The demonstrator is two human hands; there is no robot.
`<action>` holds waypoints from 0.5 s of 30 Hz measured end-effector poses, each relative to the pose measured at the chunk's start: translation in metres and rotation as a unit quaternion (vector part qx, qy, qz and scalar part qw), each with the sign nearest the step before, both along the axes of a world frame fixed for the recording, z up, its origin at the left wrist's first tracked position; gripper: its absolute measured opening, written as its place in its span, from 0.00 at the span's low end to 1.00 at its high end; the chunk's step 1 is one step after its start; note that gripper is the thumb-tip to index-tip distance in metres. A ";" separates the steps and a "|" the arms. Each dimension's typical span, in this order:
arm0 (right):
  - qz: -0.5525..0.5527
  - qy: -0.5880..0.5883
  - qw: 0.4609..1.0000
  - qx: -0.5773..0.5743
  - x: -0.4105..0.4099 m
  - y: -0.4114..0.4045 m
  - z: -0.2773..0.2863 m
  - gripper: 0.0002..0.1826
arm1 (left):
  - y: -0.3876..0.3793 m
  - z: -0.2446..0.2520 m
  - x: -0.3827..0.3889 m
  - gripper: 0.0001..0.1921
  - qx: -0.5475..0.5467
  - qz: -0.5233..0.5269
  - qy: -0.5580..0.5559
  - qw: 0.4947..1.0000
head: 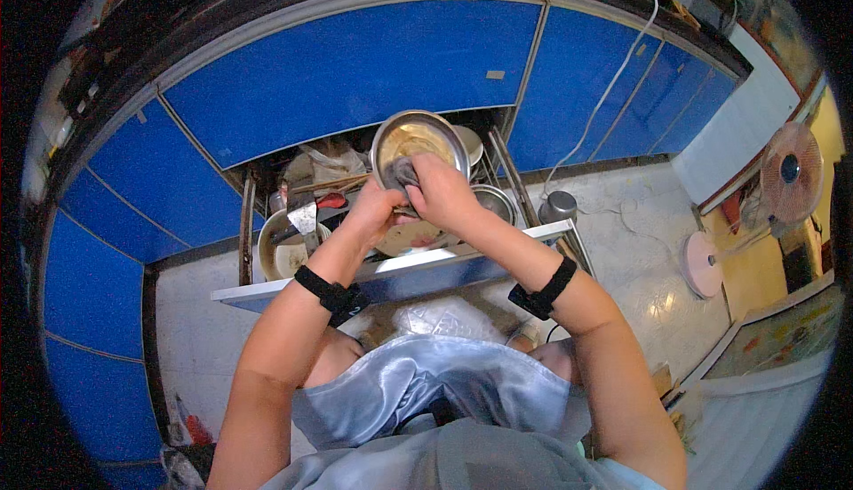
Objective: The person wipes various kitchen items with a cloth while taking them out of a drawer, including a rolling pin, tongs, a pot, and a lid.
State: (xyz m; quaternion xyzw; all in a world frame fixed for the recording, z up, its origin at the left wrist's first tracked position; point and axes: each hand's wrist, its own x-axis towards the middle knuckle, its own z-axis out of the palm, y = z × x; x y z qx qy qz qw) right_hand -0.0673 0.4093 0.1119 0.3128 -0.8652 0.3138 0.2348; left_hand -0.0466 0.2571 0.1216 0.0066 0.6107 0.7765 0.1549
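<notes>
A round stainless-steel bowl (426,133) is tilted towards me above an open drawer (426,275). My left hand (378,209) grips its near left rim. In my right hand (440,190) is a bunched dark grey cloth (402,173), pressed against the bowl's inner side. Below my hands, partly covered by them, lies a pale plate or dish (406,240) in the drawer. Beside it on the right sits another metal bowl (496,203). A whitish bowl (270,243) stands at the drawer's left, near a broad-bladed tool (303,218) and a red handle (330,200).
Blue cabinet fronts (353,77) curve around the drawer. On the tiled floor to the right are a dark metal cup (558,207) and a standing fan (791,170) with a round base. A white cable (610,87) hangs down across the right cabinets.
</notes>
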 end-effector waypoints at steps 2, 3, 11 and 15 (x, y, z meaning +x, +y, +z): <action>-0.027 0.016 0.999 0.032 -0.008 0.004 0.005 0.12 | 0.006 -0.003 0.004 0.27 0.025 -0.026 -0.021 0.999; -0.046 0.033 0.996 0.062 -0.017 0.002 0.009 0.12 | 0.006 -0.004 0.008 0.26 0.048 -0.044 -0.040 0.997; -0.205 -0.008 0.979 0.018 -0.025 0.027 0.032 0.09 | 0.017 0.009 0.006 0.28 0.060 -0.087 -0.071 0.992; 0.036 0.005 0.999 0.018 0.002 0.000 0.035 0.13 | 0.015 0.016 0.015 0.25 0.028 -0.114 -0.088 0.989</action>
